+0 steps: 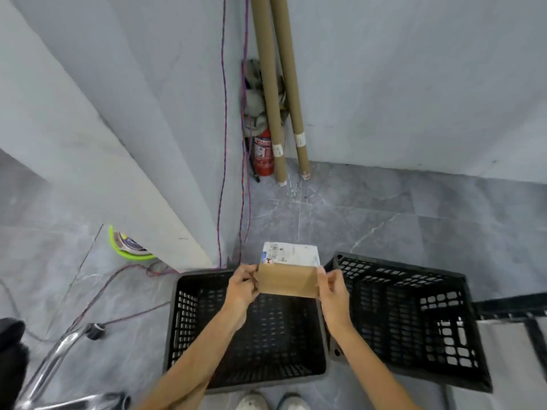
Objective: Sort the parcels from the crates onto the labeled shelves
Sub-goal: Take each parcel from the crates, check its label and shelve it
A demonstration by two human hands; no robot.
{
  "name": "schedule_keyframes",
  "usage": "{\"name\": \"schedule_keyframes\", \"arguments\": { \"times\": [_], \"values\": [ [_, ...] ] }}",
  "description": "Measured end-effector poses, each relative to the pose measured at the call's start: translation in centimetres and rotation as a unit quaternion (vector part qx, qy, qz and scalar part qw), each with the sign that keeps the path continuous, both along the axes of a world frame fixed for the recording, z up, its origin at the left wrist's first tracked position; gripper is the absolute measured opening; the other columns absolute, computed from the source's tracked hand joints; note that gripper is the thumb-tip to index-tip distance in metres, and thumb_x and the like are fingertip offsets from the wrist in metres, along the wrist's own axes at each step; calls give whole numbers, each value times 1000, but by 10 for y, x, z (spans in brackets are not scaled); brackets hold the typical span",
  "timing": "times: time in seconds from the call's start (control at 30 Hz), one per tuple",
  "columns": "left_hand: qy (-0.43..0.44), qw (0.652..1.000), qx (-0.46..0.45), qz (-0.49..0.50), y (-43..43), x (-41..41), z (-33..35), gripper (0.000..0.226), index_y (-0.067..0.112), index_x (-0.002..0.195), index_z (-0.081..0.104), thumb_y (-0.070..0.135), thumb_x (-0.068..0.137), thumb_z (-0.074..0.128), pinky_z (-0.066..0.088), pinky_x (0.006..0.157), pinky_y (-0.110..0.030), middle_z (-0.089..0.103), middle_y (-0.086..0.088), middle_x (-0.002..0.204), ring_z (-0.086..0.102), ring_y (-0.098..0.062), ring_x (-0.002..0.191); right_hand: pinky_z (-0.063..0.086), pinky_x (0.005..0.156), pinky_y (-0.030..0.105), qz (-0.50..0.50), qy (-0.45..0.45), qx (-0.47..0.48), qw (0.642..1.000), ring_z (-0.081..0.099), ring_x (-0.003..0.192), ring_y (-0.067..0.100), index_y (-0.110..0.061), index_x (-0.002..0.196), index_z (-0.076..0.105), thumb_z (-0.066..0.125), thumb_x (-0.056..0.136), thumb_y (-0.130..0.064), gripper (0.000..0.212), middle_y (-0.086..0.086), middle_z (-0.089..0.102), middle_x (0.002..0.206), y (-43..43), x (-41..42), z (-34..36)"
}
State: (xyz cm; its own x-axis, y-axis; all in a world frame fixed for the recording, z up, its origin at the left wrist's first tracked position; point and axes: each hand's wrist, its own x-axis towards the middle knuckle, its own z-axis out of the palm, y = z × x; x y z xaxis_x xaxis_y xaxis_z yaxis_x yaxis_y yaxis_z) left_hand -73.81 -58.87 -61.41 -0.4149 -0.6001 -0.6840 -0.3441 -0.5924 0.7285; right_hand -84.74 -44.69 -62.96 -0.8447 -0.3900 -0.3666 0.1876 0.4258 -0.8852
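Observation:
A small brown cardboard parcel [288, 279] with a white shipping label on its top face is held up between both hands, above the far rim of the left black crate [183, 321]. My left hand [241, 287] grips its left end, my right hand [333, 287] grips its right end. A second black crate [414, 315] stands to the right, touching the first. No parcels show inside either crate. No shelves are in view.
A white partition wall [124, 161] juts out at left. In the corner stand a red fire extinguisher [263, 155] and two long cardboard tubes [284, 93]. Cables [97, 300] trail over the grey tiled floor. A chrome chair leg [56, 359] is at bottom left.

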Motion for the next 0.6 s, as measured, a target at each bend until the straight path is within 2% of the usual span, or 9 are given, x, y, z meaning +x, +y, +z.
{"name": "schedule_keyframes", "arguments": {
  "times": [0.07, 0.17, 0.23, 0.33, 0.4, 0.5, 0.6],
  "values": [
    [34, 999, -7, 12, -5, -10, 82, 28, 10, 88, 54, -9, 93, 34, 53, 78, -34, 61, -5, 101, 58, -20, 95, 38, 69, 30, -33, 8, -38, 999, 46, 71, 14, -3, 77, 47, 52, 94, -38, 39, 6, 49, 75, -8, -20, 86],
    [87, 995, -45, 14, -15, -33, 211, 26, 10, 79, 50, -8, 93, 37, 52, 88, -48, 63, -6, 98, 58, -26, 102, 33, 64, 27, -50, 50, -97, 993, 40, 65, 12, -12, 67, 42, 60, 90, -33, 37, 2, 42, 67, -26, -54, 223],
    [139, 987, -84, 1, -23, -50, 297, 28, 11, 75, 47, -10, 92, 36, 50, 91, -51, 63, -9, 98, 58, -25, 99, 34, 63, 24, -64, 89, -145, 983, 41, 63, 10, -16, 65, 43, 66, 87, -28, 35, -3, 45, 65, -38, -75, 316],
    [215, 963, -163, -17, -30, -67, 420, 26, 11, 79, 47, -8, 93, 38, 54, 76, -37, 63, -7, 96, 60, -17, 83, 38, 69, 26, -82, 135, -234, 959, 45, 66, 8, -17, 71, 49, 70, 84, -23, 25, -5, 50, 70, -43, -94, 444],
    [259, 941, -213, -33, -29, -71, 494, 23, 12, 85, 48, -7, 94, 39, 53, 71, -31, 63, -4, 96, 60, -17, 87, 45, 74, 35, -74, 160, -269, 947, 52, 74, 10, -17, 78, 56, 71, 83, -26, 19, -4, 58, 79, -39, -98, 515],
    [318, 906, -274, -49, -23, -67, 583, 21, 10, 91, 50, -8, 93, 40, 51, 76, -36, 63, -12, 102, 58, -26, 92, 50, 85, 46, -63, 190, -335, 921, 58, 88, 15, -18, 87, 62, 72, 82, -24, 13, 1, 65, 93, -27, -95, 596],
    [369, 870, -321, -61, -14, -54, 644, 21, 10, 89, 51, -9, 93, 42, 48, 73, -32, 62, -14, 99, 57, -23, 87, 50, 90, 50, -27, 206, -399, 893, 62, 101, 18, -22, 99, 64, 71, 83, -22, 18, 3, 67, 104, -11, -84, 653]
  ]
}}
